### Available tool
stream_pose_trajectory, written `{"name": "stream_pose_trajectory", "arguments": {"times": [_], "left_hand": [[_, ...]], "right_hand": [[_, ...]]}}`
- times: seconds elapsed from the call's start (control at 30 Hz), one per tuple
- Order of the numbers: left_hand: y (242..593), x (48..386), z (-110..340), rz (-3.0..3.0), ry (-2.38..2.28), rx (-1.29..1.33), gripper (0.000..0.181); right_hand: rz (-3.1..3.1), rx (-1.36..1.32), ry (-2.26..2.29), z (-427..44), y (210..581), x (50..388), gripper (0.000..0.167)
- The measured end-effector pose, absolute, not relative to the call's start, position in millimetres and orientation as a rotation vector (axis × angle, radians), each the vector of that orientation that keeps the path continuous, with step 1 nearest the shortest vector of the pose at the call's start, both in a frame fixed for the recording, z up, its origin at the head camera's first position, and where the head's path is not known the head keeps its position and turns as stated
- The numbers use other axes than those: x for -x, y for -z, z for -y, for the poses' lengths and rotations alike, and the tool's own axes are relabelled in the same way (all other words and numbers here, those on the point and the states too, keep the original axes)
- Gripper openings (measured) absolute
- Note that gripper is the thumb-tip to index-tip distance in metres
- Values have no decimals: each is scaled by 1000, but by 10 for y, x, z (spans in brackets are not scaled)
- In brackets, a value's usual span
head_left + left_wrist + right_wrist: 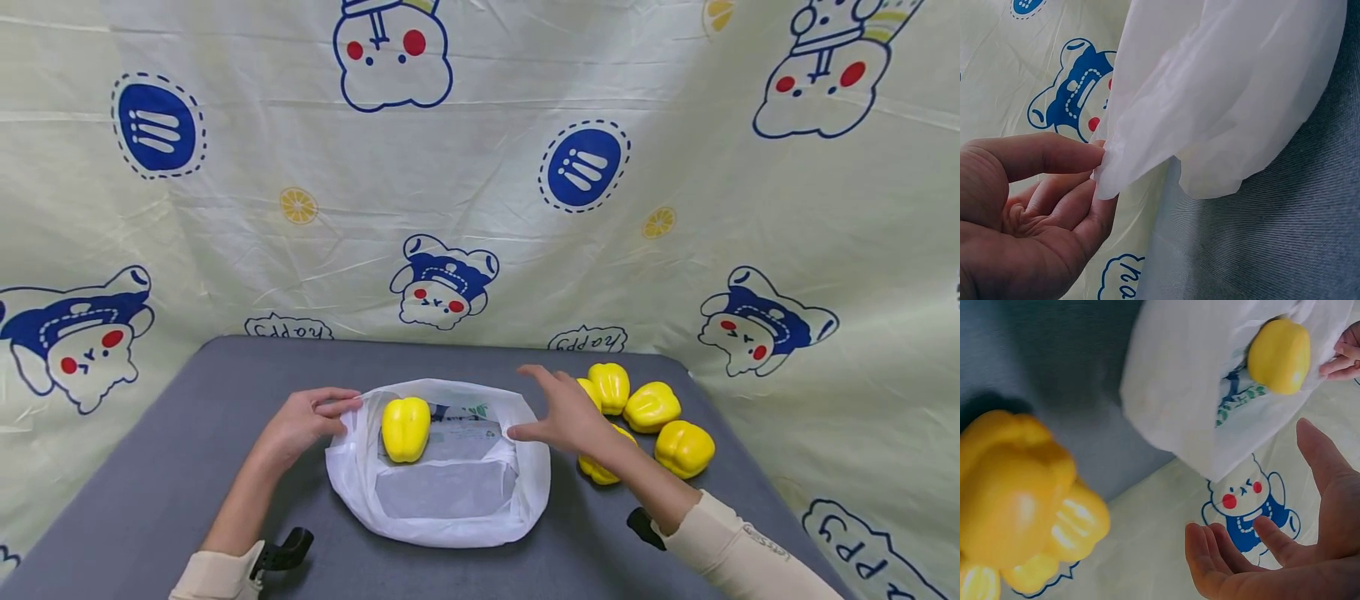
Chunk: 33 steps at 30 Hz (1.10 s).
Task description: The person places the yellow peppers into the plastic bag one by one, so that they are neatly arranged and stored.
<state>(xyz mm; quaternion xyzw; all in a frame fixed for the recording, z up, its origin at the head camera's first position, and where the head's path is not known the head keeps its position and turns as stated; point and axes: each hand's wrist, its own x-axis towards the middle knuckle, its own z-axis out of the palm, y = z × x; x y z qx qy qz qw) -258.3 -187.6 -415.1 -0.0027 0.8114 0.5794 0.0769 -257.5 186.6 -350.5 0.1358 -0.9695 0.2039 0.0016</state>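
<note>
Pinching the white bag (442, 533) at its rim, the left hand (306, 422) grips narrowly; the right hand (567, 413) spreads wide near the opposite rim. A yellow pepper (406, 430) sits inside; other peppers (684, 449) lie near the right edge of the counter (247, 371), which stretches broadly leftward.

Grey table (247, 375); on it, open white bag (442, 532), yellow peppers (652, 407) clustered right of bag.
</note>
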Motion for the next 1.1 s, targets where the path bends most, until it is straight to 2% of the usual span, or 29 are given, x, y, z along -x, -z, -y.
{"name": "stream_pose_trajectory", "arguments": {"times": [0.53, 0.9, 1.1], "left_hand": [[4140, 2582, 1868, -2425, -1740, 26, 53], [4159, 2589, 1864, -2420, -1749, 41, 53], [4172, 2611, 1863, -2431, -1727, 47, 54]], "right_hand": [[3057, -284, -545, -2450, 3628, 2463, 93], [3053, -212, -540, -2765, 3789, 2426, 89], [3070, -174, -526, -2880, 3863, 2437, 92]]}}
